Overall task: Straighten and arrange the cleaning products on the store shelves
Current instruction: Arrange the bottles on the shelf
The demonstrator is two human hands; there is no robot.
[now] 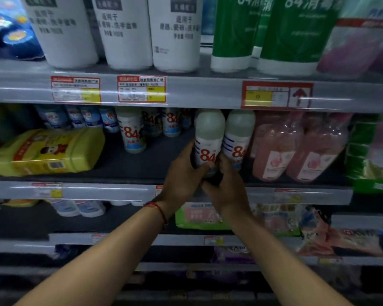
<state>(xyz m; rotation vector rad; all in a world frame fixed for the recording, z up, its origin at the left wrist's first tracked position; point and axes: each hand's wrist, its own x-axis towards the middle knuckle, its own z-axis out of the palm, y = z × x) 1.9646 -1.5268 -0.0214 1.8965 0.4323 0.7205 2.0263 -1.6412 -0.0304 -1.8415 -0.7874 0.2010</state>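
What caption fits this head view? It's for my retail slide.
Both hands, left hand and right hand, grip a white 84 bottle at the middle shelf front.

Store shelves in grey metal, price tags clipped along each front rail. Top shelf (219,72): three white bottles (128,34) upright beside two green bottles (296,34), a pink pack at far right. Middle shelf (119,166): a yellow jug (51,151) lying on its side at left, small "84" bottles (131,131) standing behind it, two more (237,138) at the front edge — then pink refill pouches (274,151). Lower shelf (31,219) — bottles and packets, blurred.
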